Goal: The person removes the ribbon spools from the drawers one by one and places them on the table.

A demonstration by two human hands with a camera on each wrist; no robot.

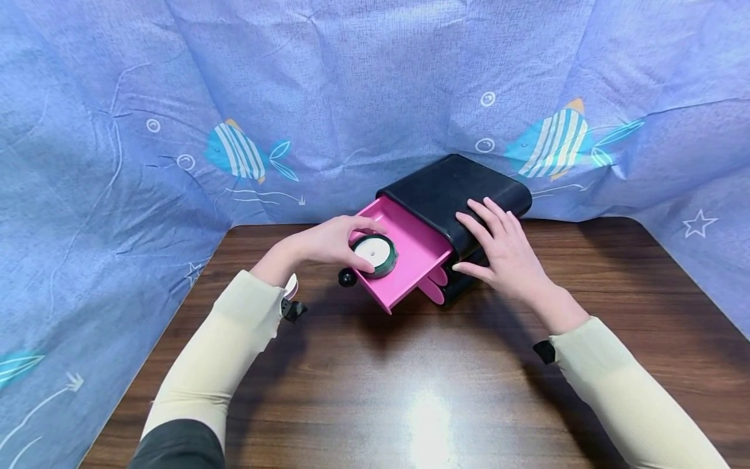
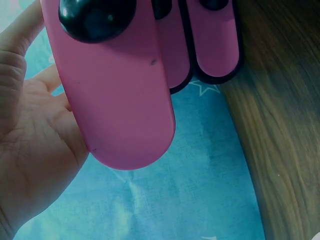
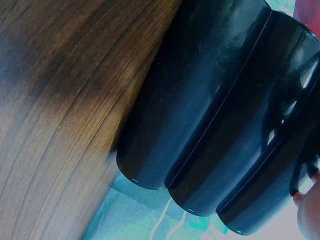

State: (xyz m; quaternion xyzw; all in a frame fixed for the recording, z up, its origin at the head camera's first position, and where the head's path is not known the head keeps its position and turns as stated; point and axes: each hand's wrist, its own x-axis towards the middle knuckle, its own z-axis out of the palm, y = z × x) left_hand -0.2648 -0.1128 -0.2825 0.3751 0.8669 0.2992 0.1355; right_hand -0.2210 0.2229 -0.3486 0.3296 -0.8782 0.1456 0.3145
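Note:
In the head view my left hand is over the front of a pulled-out pink drawer. Its thumb and fingers curve round a round roll with a white face, a small centre hole and a dark green rim. The drawer belongs to a black drawer box with rounded edges. Fingers spread, my right hand rests on the box's top near its right edge, thumb by the front side. From the left wrist, the drawer's pink front and black knob hide the roll and fingertips.
Below the open drawer are two more pink drawer fronts, pushed in. The box stands at the back of a brown wooden table, close to a blue fish-patterned cloth. Its black side fills much of the right wrist view.

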